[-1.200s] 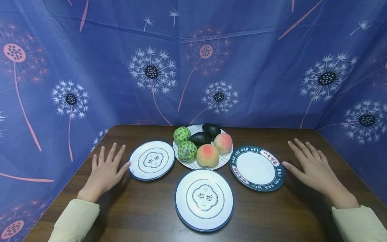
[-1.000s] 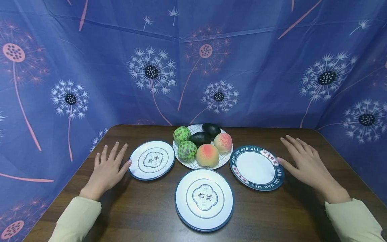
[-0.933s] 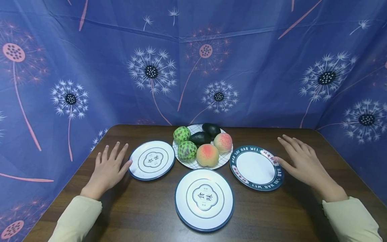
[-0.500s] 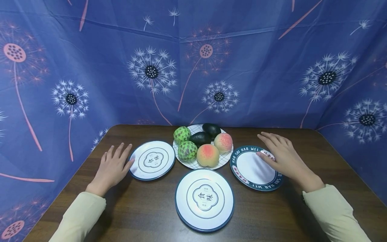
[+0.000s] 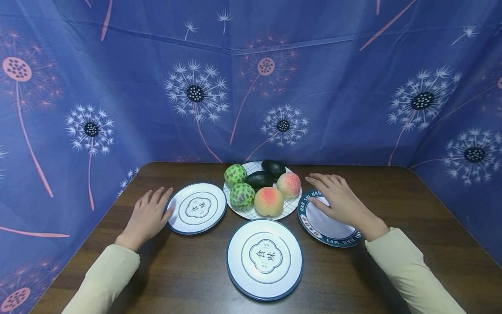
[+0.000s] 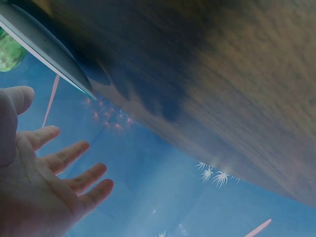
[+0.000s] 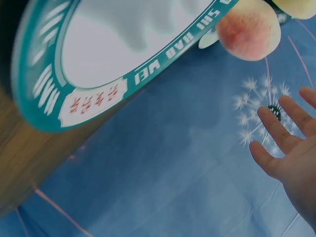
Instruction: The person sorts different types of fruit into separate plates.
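Note:
My right hand (image 5: pixel 339 200) hovers over the green-rimmed plate (image 5: pixel 327 224), fingers extended and holding nothing; its fingertips come near the right-hand peach (image 5: pixel 289 185). Part of that plate is hidden behind the hand. My left hand (image 5: pixel 147 214), fingers spread, is beside the white left plate (image 5: pixel 196 196), its thumb overlapping the rim in the head view. At the back centre a checked plate (image 5: pixel 249 213) bears another peach (image 5: pixel 269 201), two dark avocados (image 5: pixel 259 179) and two green, purple-spotted round fruits (image 5: pixel 242 195). In the right wrist view, the open right palm (image 7: pixel 301 163) shows with nothing in it.
A blue-rimmed white plate (image 5: pixel 264 279) with a printed emblem lies front centre, close to the checked plate. All stand on a dark wooden table (image 5: pixel 188 270). A blue dandelion-print cloth (image 5: pixel 333 87) hangs along the table's back edge and sides.
My right hand has moved left, from beside the green-rimmed plate to above it, near the peach. The left hand has shifted slightly right. The plates and fruit have stayed put.

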Motion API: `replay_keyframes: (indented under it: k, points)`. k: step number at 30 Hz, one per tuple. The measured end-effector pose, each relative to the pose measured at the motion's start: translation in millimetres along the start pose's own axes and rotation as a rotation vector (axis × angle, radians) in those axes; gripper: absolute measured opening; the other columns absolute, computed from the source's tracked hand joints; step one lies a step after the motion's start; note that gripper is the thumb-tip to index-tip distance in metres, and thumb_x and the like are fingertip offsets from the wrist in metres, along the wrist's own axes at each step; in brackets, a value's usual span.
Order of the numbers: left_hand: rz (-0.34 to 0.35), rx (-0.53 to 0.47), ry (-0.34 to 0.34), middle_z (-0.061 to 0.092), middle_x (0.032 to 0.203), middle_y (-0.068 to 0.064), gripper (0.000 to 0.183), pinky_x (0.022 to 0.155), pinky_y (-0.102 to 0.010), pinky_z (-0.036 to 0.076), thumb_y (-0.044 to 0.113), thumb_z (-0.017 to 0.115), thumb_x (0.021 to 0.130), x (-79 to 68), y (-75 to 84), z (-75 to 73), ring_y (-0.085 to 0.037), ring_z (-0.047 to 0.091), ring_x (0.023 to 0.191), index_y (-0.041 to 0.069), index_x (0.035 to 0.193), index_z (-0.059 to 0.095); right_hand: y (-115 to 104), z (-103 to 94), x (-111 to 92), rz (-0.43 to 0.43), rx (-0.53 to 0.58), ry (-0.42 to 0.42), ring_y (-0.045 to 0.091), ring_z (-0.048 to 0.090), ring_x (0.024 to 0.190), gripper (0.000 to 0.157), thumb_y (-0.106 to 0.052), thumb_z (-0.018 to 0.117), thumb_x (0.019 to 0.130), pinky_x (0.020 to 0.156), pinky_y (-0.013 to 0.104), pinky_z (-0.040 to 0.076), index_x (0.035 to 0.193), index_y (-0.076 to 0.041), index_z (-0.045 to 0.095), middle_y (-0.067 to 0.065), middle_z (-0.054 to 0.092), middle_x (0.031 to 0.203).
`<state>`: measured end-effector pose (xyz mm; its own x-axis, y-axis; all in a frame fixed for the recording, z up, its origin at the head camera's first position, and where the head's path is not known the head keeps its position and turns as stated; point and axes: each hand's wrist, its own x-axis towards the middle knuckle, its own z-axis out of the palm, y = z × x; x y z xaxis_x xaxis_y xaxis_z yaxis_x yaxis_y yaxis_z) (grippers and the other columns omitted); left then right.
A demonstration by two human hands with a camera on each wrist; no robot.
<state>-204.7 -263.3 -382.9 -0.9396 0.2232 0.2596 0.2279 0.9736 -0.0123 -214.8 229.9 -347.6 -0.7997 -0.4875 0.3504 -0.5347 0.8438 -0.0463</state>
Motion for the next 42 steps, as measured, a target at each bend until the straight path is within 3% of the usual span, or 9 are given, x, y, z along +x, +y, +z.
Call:
replay_keyframes:
  k: [11, 18, 28, 42]
  points:
    - [0.036, 0.032, -0.011, 0.045, 0.13, -0.027, 0.05, 0.094, -0.063, 0.034, 0.026, 0.049, 0.092, 6.1, -1.9, 7.5, -0.051, 0.039, 0.118, 0.002, 0.134, 0.04, -18.1, 15.0, 20.4, -0.13, 0.018, 0.052, 0.031, 0.044, 0.119, 0.055, -0.031, 0.064, 0.083, 0.102, 0.056, 0.03, 0.131, -0.009, 0.047, 0.012, 0.048, 0.133]
    - [0.057, 0.038, -0.004, 0.05, 0.124, -0.026, 0.049, 0.09, -0.062, 0.038, 0.02, 0.053, 0.089, 7.9, -1.0, 13.5, -0.05, 0.044, 0.113, 0.0, 0.132, 0.042, -33.0, 22.2, 34.0, -0.17, 0.047, 0.023, 0.029, 0.045, 0.119, 0.055, -0.029, 0.065, 0.083, 0.102, 0.052, 0.031, 0.133, -0.013, 0.045, 0.008, 0.047, 0.134]
    - [0.061, 0.056, -0.05, 0.05, 0.122, -0.026, 0.049, 0.089, -0.062, 0.038, 0.019, 0.053, 0.088, 7.8, -1.6, 17.8, -0.049, 0.044, 0.112, 0.0, 0.131, 0.043, -48.7, 34.6, 49.8, -0.241, 0.034, -0.015, 0.029, 0.043, 0.124, 0.054, -0.031, 0.061, 0.085, 0.104, 0.053, 0.031, 0.133, -0.013, 0.045, 0.009, 0.048, 0.134]
    - [0.074, 0.048, -0.061, 0.05, 0.121, -0.028, 0.048, 0.091, -0.06, 0.039, 0.016, 0.053, 0.087, 7.4, -2.4, 22.7, -0.048, 0.045, 0.112, -0.005, 0.129, 0.043, -58.7, 48.2, 54.9, -0.236, 0.086, -0.117, 0.028, 0.041, 0.125, 0.065, -0.039, 0.064, 0.083, 0.106, 0.052, 0.029, 0.138, -0.014, 0.04, 0.008, 0.044, 0.138]
